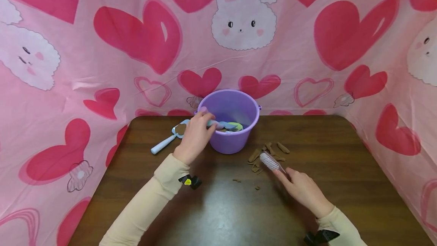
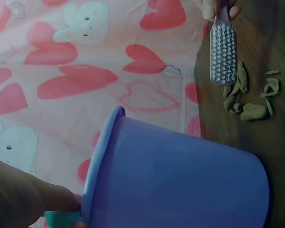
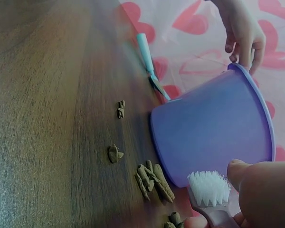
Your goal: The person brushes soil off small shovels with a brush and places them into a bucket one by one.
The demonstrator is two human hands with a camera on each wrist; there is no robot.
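Note:
At the near left rim of the purple bucket (image 1: 229,141), my left hand (image 1: 196,134) reaches over the edge. Its thumb and fingers hold a toy tool with a teal handle (image 2: 61,218), whose far end is hidden inside the bucket. My right hand (image 1: 305,189) grips a scrub brush (image 1: 270,161) with white bristles and a mauve back, bristles facing up and to the left. Brown clay-like pieces (image 1: 254,155) lie on the table right under and beside the brush head. Inside the bucket a yellow-green item (image 1: 235,126) and bluish items show.
A light-blue-handled toy sieve or shovel (image 1: 164,144) with brown material in its head lies left of the bucket. Small brown crumbs (image 1: 257,188) are scattered on the dark wood table (image 1: 218,219). A pink heart-and-rabbit cloth (image 1: 136,48) hangs around the back and sides.

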